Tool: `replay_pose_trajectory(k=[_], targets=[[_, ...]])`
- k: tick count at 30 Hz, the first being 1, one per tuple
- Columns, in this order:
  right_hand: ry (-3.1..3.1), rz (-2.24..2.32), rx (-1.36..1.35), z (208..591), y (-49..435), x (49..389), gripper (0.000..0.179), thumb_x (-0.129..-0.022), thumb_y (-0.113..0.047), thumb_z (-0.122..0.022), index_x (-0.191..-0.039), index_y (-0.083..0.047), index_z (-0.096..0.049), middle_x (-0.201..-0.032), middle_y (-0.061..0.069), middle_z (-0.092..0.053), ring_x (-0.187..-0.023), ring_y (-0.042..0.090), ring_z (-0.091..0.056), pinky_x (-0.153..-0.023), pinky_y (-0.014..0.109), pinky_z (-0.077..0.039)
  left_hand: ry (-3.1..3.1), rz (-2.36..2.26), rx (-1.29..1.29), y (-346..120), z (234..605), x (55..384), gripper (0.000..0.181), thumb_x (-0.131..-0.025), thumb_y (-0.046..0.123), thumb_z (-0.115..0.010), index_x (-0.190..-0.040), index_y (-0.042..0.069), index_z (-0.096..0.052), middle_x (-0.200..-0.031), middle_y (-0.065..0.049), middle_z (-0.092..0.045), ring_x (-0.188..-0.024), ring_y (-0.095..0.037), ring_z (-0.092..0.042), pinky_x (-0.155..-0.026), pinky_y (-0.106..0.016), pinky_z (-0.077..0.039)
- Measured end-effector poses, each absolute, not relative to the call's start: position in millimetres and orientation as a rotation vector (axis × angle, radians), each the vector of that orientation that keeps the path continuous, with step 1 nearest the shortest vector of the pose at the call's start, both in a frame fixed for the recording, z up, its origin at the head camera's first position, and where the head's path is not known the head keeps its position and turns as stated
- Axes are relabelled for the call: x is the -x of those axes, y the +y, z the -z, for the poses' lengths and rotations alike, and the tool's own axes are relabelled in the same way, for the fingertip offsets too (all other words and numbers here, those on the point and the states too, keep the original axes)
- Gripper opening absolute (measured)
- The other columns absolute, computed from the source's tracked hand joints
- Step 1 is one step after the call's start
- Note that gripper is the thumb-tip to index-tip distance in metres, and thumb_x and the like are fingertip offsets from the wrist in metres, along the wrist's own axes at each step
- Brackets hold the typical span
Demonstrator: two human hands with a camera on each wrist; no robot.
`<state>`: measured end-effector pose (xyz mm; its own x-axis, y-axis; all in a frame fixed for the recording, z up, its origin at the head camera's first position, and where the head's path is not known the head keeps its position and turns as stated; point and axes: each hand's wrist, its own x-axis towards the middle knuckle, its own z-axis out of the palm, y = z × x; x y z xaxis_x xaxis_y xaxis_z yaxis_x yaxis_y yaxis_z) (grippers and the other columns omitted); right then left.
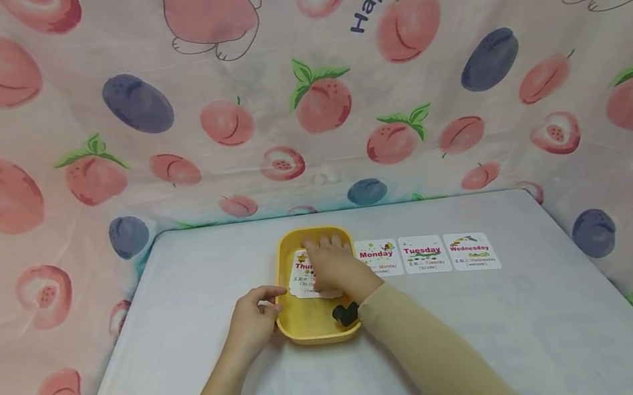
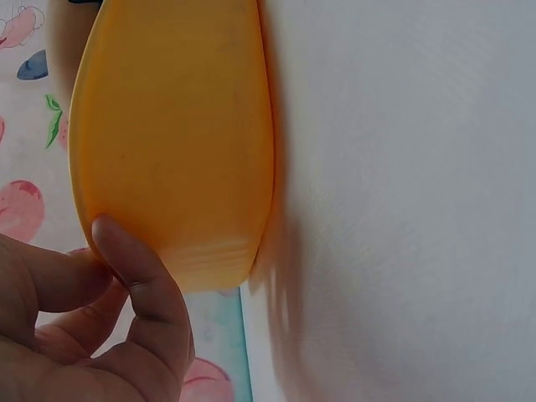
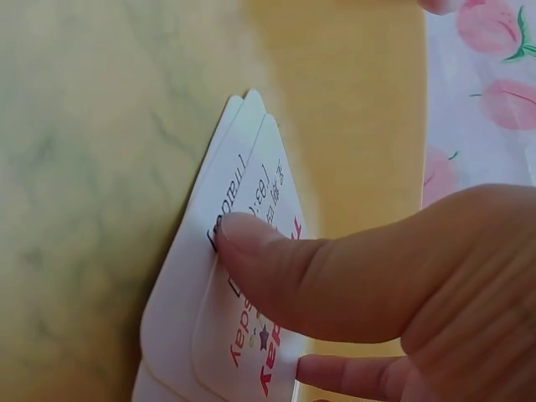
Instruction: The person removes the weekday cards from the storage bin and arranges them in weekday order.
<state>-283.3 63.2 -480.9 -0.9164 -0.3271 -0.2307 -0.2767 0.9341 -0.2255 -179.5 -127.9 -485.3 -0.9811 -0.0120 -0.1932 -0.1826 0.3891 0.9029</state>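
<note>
A yellow tray (image 1: 312, 323) rests on the table, with a few white weekday cards (image 3: 180, 322) overlapping inside it. The top one is the Thursday card (image 1: 299, 283), partly covered by my right hand (image 1: 332, 264). My right thumb (image 3: 285, 268) lies across the face of the top card and the fingers are at its edge, so the hand grips it. At the tray's left side, my left hand (image 1: 253, 321) pinches the rim between thumb and fingers, as the left wrist view shows.
Right of the tray, the Monday card (image 1: 378, 259), Tuesday card (image 1: 425, 255) and Wednesday card (image 1: 473, 252) lie face up in a row. The white table (image 1: 529, 329) meets a fruit-patterned cloth (image 1: 278, 95) at its back and sides.
</note>
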Motion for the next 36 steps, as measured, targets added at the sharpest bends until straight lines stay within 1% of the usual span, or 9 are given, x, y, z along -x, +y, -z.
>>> replay_pose_trajectory(k=[9,18,25,31,36], targets=[[2.844,0.288,0.462,480.5,63.6,282.8,0.097,-0.083,-0.029,-0.093,-0.162,-0.025,-0.037,-0.15,0.014,-0.05,-0.136,0.036,-0.043,-0.115,0.054,-0.041,2.492,-1.645,0.181,-127.3,485.6,179.3,0.03,-0.101,-0.002,-0.061,-0.127,0.006,-0.075,-0.115,-0.013,-0.058,-0.074,-0.017,-0.059,-0.061,-0.026,-0.053],[2.872,0.29,0.483,483.2,63.2,284.1,0.096,-0.082,-0.031,-0.095,-0.161,-0.028,-0.04,-0.148,0.013,-0.045,-0.128,0.033,-0.042,-0.102,0.047,-0.043,2.488,-1.635,0.189,-127.7,488.5,180.4,0.03,-0.101,0.0,-0.062,-0.128,0.007,-0.075,-0.115,-0.012,-0.058,-0.075,-0.018,-0.06,-0.062,-0.027,-0.054],[2.902,0.303,0.502,483.4,62.9,285.1,0.093,-0.082,-0.03,-0.095,-0.159,-0.027,-0.044,-0.147,0.014,-0.044,-0.127,0.032,-0.042,-0.102,0.046,-0.045,2.487,-1.645,0.193,-127.3,488.2,180.3,0.029,-0.101,0.0,-0.063,-0.127,0.006,-0.075,-0.117,-0.013,-0.059,-0.076,-0.018,-0.061,-0.062,-0.027,-0.054],[2.928,0.269,0.518,485.1,61.9,287.1,0.088,-0.081,-0.031,-0.096,-0.155,-0.025,-0.049,-0.145,0.013,-0.047,-0.126,0.032,-0.043,-0.103,0.047,-0.044,2.491,-1.637,0.203,-127.3,488.4,179.8,0.029,-0.102,0.0,-0.063,-0.128,0.007,-0.075,-0.118,-0.013,-0.059,-0.077,-0.019,-0.061,-0.064,-0.03,-0.056],[2.935,0.256,0.515,485.9,61.4,288.1,0.087,-0.081,-0.032,-0.096,-0.154,-0.026,-0.05,-0.146,0.012,-0.048,-0.126,0.032,-0.043,-0.104,0.048,-0.044,2.492,-1.637,0.203,-127.3,488.9,180.0,0.029,-0.102,0.0,-0.064,-0.128,0.008,-0.075,-0.12,-0.014,-0.059,-0.077,-0.018,-0.061,-0.064,-0.03,-0.056]])
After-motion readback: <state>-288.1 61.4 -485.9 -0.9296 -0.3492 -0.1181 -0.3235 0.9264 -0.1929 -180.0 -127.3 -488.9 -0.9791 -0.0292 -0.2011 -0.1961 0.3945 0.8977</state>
